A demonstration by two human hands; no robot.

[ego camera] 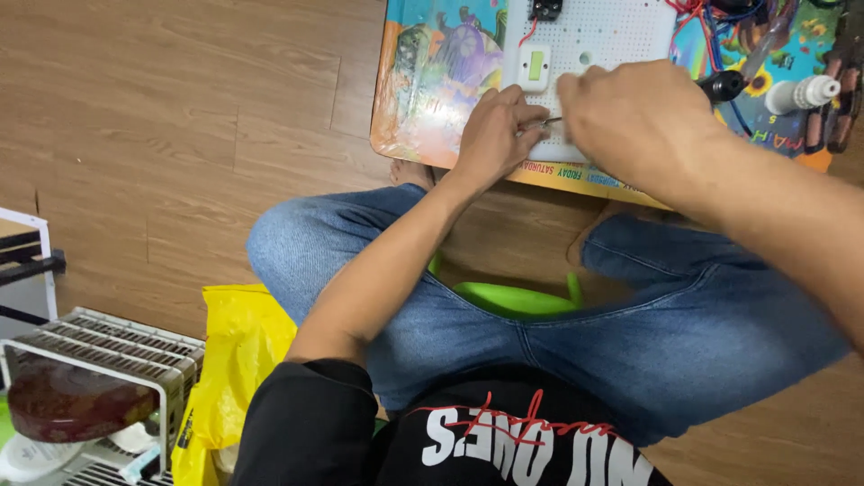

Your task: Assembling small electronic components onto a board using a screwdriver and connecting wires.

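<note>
My left hand (497, 135) rests on the near edge of a white perforated board (605, 36), its fingers pinched around the tip of a thin metal shaft (552, 120). Anything smaller between those fingers is hidden. My right hand (634, 121) is closed over a screwdriver whose black handle end (722, 85) sticks out to the right. The hand covers the board's lower right part. A white switch with a green rocker (535, 67) sits on the board just above my left hand. A small black part (545, 9) with a red wire is at the board's top.
The board lies on a low colourful table (432, 81) over my crossed legs in jeans. Red and blue wires (711, 18) and a white nozzle bottle (801, 93) lie at its right. A yellow bag (238, 346) and a white wire rack (108, 346) stand on the wooden floor at left.
</note>
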